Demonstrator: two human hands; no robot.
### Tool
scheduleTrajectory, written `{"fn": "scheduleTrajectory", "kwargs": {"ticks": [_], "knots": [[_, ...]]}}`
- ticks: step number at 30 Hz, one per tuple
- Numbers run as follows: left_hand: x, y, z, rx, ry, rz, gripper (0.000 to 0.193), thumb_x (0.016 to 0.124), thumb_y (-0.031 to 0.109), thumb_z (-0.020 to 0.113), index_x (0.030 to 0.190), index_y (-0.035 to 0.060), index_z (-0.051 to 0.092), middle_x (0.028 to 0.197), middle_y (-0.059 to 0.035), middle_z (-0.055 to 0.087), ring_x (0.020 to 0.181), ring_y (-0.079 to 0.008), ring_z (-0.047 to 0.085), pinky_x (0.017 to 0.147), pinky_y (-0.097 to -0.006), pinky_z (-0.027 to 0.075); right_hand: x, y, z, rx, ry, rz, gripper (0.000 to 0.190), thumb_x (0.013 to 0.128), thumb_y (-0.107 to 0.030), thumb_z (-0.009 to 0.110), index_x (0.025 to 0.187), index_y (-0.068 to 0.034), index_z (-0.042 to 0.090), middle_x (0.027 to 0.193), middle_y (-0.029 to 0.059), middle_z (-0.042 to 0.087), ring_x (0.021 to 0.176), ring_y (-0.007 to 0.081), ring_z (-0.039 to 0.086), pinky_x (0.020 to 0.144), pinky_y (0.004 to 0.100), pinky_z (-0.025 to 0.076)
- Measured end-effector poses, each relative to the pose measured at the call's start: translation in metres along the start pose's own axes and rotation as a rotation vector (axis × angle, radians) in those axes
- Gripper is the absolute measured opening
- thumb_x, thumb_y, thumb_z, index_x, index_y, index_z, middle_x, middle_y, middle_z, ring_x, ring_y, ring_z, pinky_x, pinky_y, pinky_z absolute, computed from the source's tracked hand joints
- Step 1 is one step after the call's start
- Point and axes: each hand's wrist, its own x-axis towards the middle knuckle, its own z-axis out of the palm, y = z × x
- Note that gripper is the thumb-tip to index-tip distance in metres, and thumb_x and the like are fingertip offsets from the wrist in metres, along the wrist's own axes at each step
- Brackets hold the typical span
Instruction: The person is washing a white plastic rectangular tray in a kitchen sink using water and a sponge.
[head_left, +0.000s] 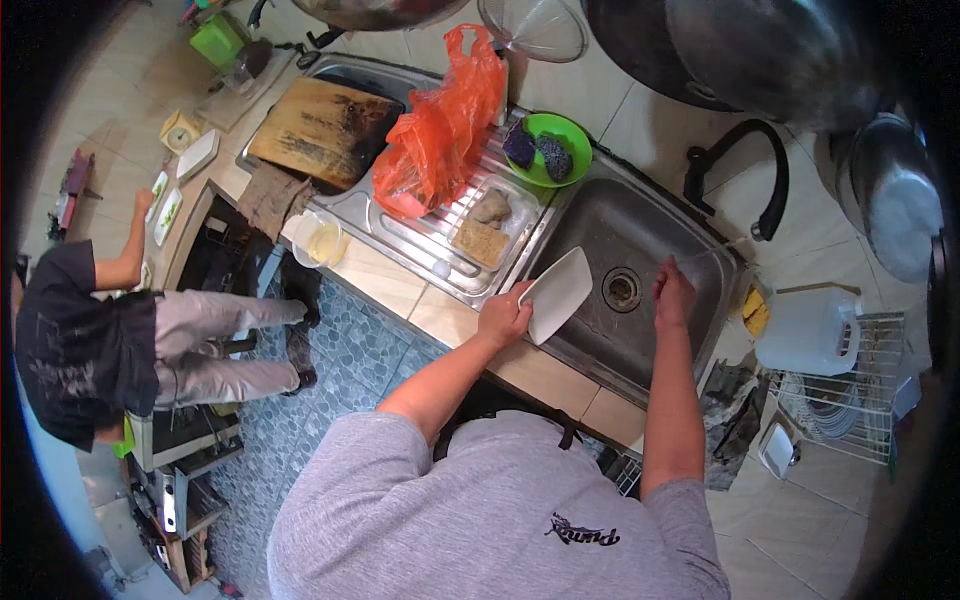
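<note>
My left hand (504, 321) grips a white rectangular plate (561, 294) by its near left edge, tilted over the left side of the sink basin (592, 341). Over the basin's right side is my right hand (673, 294), its fingers curled in with nothing visible in them. A thin stream of water from the black faucet (772, 172) falls close to its fingertips. Between the hands, lower in the basin, lies the round drain (622, 290). Left of the plate, a clear plastic tray (487, 225) on the drainboard holds a tan sponge and a greyish lump.
A green bowl (574, 139) with dark scouring pads borders the basin. An orange plastic bag (442, 142) and a wooden chopping board (326, 131) lie further left. At right stand a plastic jug (802, 330) and a wire dish rack (877, 360). Another person (82, 337) works at the left counter.
</note>
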Motion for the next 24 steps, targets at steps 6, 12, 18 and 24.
{"fn": "scheduleTrajectory", "kwargs": {"ticks": [6,12,18,24], "knots": [[-0.003,-0.006,0.007,0.011,0.034,0.003,0.035,0.084,0.023,0.051,0.116,0.0092,0.057,0.08,-0.0237,0.063,0.074,-0.0421,0.061,0.066,-0.0496,0.048,-0.019,0.037,-0.045,-1.131,-0.096,-0.471,0.031,0.082,-0.025,0.063,0.104,-0.002,0.062,0.097,0.0188,0.064,0.092,0.0347,0.059,0.083,0.0445,0.045],[-0.003,-0.008,0.005,-0.079,0.07,0.068,0.034,0.084,0.02,0.052,0.113,0.0046,0.057,0.078,-0.0244,0.062,0.072,-0.0422,0.06,0.063,-0.0458,0.048,-0.109,0.074,-0.051,-1.109,0.101,-0.499,0.041,0.08,-0.029,0.065,0.113,-0.005,0.06,0.109,0.0206,0.061,0.106,0.0362,0.055,0.092,0.0433,0.042],[0.001,-0.014,-0.009,-0.161,-0.014,0.139,0.035,0.083,0.022,0.054,0.113,0.0016,0.057,0.075,-0.0246,0.062,0.069,-0.0409,0.062,0.064,-0.0459,0.049,-0.093,0.003,0.028,-1.075,-0.117,-0.397,0.04,0.081,-0.028,0.065,0.112,-0.005,0.061,0.11,0.0188,0.062,0.104,0.0344,0.058,0.088,0.0414,0.045],[0.014,-0.029,-0.03,-0.317,-0.303,0.037,0.038,0.081,0.022,0.056,0.109,-0.0036,0.057,0.076,-0.0265,0.061,0.074,-0.0422,0.062,0.066,-0.0465,0.049,-0.101,0.003,0.187,-0.987,-0.508,-0.685,0.036,0.078,-0.023,0.064,0.11,-0.008,0.062,0.103,0.0171,0.063,0.098,0.0336,0.06,0.085,0.0395,0.048]]}}
